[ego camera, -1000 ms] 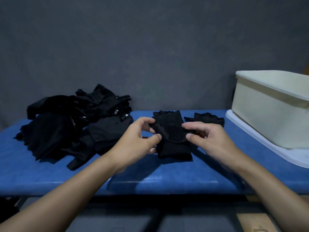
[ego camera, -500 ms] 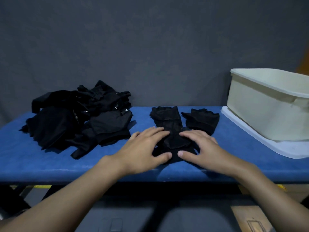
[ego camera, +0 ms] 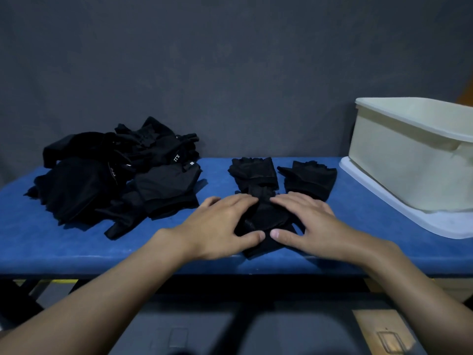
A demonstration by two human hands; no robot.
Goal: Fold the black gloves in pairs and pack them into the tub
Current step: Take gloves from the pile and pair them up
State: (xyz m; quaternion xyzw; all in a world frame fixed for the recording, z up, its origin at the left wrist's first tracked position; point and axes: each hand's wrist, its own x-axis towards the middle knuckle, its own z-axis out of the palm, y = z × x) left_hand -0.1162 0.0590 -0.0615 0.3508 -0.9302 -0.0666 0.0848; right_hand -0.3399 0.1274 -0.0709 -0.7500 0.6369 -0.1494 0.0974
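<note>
Both hands are flat right now, fingers straight, nothing pinched. The left hand and the right hand press down side by side on a black glove lying between them on the blue table, with the thumbs nearly touching at its near end. Could be two gloves stacked there, honestly it's too dark to tell. A second glove lies just past the right hand's fingertips. The messy pile of gloves is off to the left of the left hand, and the tub sits well to the right of the right hand on a white lid. My guess on handling: it's light, floppy fabric, not fragile at all, but it'll probably spring open once the palms lift. I'd pinch it at the folded edge or the cuff, thumb under and fingers on top, and carry it squeezed so the fold holds on the way to the tub.
</note>
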